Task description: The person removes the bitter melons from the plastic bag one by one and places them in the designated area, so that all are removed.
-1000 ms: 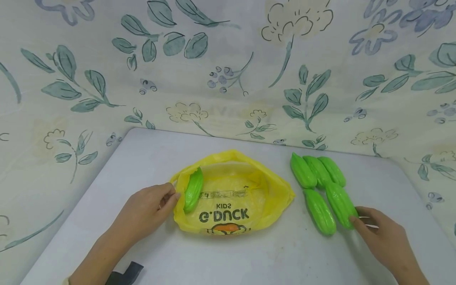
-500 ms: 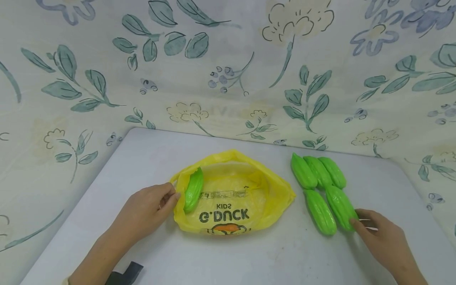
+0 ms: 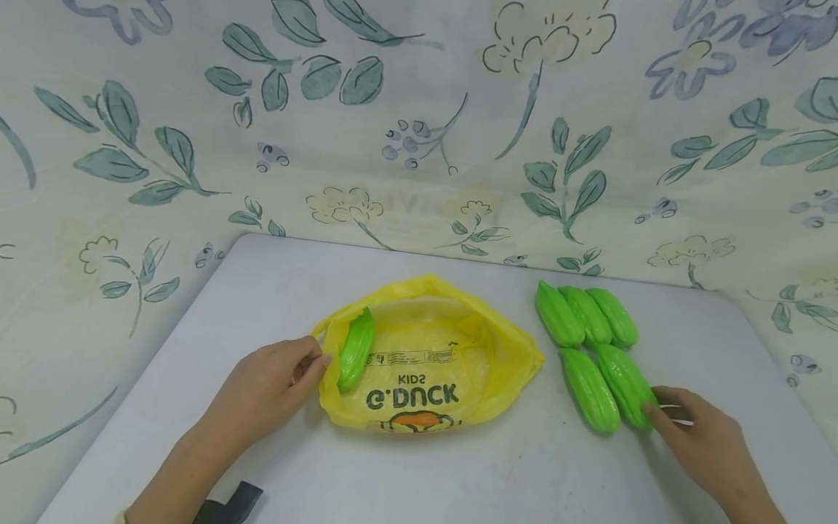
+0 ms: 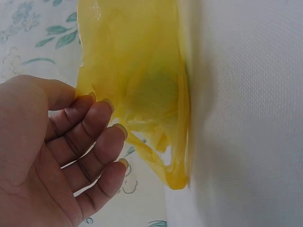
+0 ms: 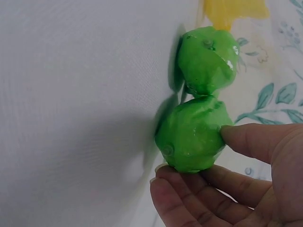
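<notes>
A yellow plastic bag (image 3: 419,389) lies with its mouth open in the middle of the table. My left hand (image 3: 271,386) pinches its left rim between thumb and index finger, the other fingers loosely bent in the left wrist view. Inside the bag's left side rests one glossy green ridged vegetable (image 3: 356,349). On the right, several like it lie in two rows. My right hand (image 3: 703,437) holds the near-right green ridged vegetable (image 3: 625,386) by its near end, thumb on one side and fingers on the other. Its neighbour (image 5: 208,59) touches it in the right wrist view.
Three green vegetables (image 3: 583,316) form the back row at right. A black object (image 3: 232,503) lies at the front left, partly hidden by the left forearm. The white table (image 3: 458,480) meets a floral cloth (image 3: 419,145) behind and at the sides.
The right hand and the vegetable in it have shifted slightly toward the front edge, with the vegetable now closer alongside its neighbour. The left hand and bag stay put.
</notes>
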`<state>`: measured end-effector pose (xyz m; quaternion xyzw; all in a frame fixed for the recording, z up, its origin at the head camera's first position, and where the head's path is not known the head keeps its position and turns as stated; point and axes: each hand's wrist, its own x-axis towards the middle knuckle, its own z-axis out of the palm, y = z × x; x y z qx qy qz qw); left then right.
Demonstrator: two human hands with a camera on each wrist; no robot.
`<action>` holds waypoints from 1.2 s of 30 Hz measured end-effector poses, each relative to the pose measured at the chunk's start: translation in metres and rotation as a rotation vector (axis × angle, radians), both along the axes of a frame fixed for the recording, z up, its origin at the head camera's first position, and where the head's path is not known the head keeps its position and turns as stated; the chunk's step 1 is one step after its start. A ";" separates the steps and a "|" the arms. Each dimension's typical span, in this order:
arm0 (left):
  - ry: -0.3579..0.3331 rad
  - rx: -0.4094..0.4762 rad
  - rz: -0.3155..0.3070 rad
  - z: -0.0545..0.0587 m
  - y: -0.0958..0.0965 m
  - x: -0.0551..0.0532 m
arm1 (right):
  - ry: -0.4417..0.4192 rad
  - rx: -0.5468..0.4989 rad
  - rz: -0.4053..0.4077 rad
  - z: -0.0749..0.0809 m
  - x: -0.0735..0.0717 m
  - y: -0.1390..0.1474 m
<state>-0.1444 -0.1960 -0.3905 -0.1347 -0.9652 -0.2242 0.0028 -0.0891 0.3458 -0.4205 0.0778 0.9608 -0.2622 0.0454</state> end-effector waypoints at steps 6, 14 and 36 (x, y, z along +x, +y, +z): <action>0.004 -0.001 0.000 0.000 0.000 0.000 | 0.000 0.009 0.007 0.000 0.000 0.000; 0.006 -0.006 -0.004 0.001 0.000 0.001 | 0.010 0.011 0.011 -0.001 0.000 0.000; 0.014 -0.008 -0.007 0.001 0.001 -0.001 | 0.013 0.012 0.021 -0.002 -0.006 0.003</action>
